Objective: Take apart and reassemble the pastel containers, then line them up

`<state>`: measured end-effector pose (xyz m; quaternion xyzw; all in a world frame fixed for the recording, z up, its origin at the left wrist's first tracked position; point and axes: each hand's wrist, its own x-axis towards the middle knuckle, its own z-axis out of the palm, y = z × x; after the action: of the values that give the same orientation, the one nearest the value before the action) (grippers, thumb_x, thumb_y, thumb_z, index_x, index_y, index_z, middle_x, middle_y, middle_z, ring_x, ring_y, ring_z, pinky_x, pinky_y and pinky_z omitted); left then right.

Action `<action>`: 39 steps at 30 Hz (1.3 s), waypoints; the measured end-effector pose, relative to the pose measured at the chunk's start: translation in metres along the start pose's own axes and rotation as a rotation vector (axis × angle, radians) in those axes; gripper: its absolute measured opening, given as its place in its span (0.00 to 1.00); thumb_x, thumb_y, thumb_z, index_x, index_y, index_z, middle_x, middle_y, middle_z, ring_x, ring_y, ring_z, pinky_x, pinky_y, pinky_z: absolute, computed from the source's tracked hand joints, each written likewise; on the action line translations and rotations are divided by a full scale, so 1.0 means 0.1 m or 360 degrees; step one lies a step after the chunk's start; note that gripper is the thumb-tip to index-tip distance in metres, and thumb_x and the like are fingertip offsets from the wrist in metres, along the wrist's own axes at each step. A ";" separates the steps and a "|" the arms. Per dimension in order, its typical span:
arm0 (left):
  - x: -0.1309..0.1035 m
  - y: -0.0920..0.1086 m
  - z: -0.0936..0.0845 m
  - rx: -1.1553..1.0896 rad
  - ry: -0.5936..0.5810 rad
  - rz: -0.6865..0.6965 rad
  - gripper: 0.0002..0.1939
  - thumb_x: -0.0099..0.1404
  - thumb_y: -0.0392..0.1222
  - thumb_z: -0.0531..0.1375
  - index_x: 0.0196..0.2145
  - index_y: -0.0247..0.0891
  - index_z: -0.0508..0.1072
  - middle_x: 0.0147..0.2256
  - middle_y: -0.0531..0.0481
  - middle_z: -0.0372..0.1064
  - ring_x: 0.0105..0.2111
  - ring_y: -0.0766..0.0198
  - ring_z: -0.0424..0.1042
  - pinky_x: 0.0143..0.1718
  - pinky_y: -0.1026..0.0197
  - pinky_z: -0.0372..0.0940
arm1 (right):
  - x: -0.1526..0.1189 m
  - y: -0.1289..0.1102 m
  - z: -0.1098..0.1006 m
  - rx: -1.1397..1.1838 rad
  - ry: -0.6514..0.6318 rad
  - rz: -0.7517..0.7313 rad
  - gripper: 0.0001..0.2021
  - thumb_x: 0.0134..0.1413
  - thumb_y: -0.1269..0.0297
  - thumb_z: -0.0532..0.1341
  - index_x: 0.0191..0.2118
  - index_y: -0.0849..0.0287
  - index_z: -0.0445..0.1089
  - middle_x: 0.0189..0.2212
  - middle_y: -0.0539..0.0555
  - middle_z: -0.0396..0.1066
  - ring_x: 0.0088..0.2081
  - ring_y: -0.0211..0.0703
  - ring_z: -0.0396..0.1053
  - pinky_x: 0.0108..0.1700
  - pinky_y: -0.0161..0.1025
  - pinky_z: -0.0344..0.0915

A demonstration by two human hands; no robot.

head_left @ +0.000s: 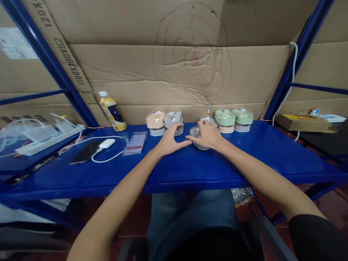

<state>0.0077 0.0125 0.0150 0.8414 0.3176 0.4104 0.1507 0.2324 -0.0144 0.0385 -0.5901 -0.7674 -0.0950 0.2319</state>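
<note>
Several small lidded containers stand in a row along the back of the blue shelf. On the left are a peach one (155, 120) and a grey one (172, 116). Two green-topped ones (224, 117) (243, 116) sit on the right. In front of another grey container (206, 119) lies a round, clear-lidded grey container (195, 132). My right hand (211, 134) rests over this front container, thumb and fingers around its top; its contents cannot be made out. My left hand (169, 142) holds nothing, thumb and fingers apart, just before the left grey container.
A yellow-labelled bottle (113, 113) stands at the back left. A dark phone (86, 151), a white charger with cable (107, 143) and a second, blurred phone (135, 144) lie left of my hands. Blue posts and cardboard (122, 78) bound the shelf.
</note>
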 end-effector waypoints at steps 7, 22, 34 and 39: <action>-0.02 -0.08 0.01 -0.0161 -0.0287 -0.0041 0.64 0.45 0.58 0.80 0.72 0.41 0.55 0.70 0.27 0.58 0.69 0.34 0.62 0.68 0.32 0.61 | -0.07 -0.10 -0.11 0.0079 -0.0373 -0.0108 0.40 0.56 0.44 0.68 0.66 0.66 0.63 0.54 0.75 0.74 0.54 0.73 0.75 0.53 0.60 0.72; -0.05 0.08 0.02 -0.0052 -0.0684 0.0119 0.24 0.59 0.57 0.74 0.51 0.48 0.83 0.59 0.43 0.72 0.60 0.44 0.73 0.66 0.41 0.64 | 0.00 0.80 -0.22 0.0991 0.0012 0.0074 0.33 0.52 0.48 0.73 0.60 0.59 0.71 0.52 0.65 0.78 0.50 0.58 0.78 0.57 0.58 0.74; 0.03 -0.19 -0.23 0.0173 -0.0210 -0.0026 0.23 0.68 0.62 0.63 0.46 0.41 0.82 0.51 0.40 0.75 0.52 0.45 0.75 0.62 0.38 0.67 | 0.03 0.86 -0.19 0.0836 0.0064 0.0128 0.32 0.54 0.44 0.70 0.58 0.60 0.73 0.50 0.65 0.80 0.47 0.59 0.78 0.54 0.58 0.75; 0.02 -0.32 -0.33 0.0398 -0.0251 -0.0129 0.23 0.65 0.62 0.66 0.44 0.40 0.83 0.45 0.40 0.75 0.47 0.45 0.77 0.56 0.40 0.70 | 0.03 0.89 -0.18 0.0727 -0.0155 0.0079 0.27 0.55 0.44 0.69 0.53 0.60 0.76 0.48 0.62 0.81 0.45 0.57 0.79 0.52 0.54 0.75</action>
<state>-0.0310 0.0380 0.0200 0.8697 0.3871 0.2940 0.0855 0.3211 0.0065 0.0445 -0.5447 -0.7646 0.1156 0.3245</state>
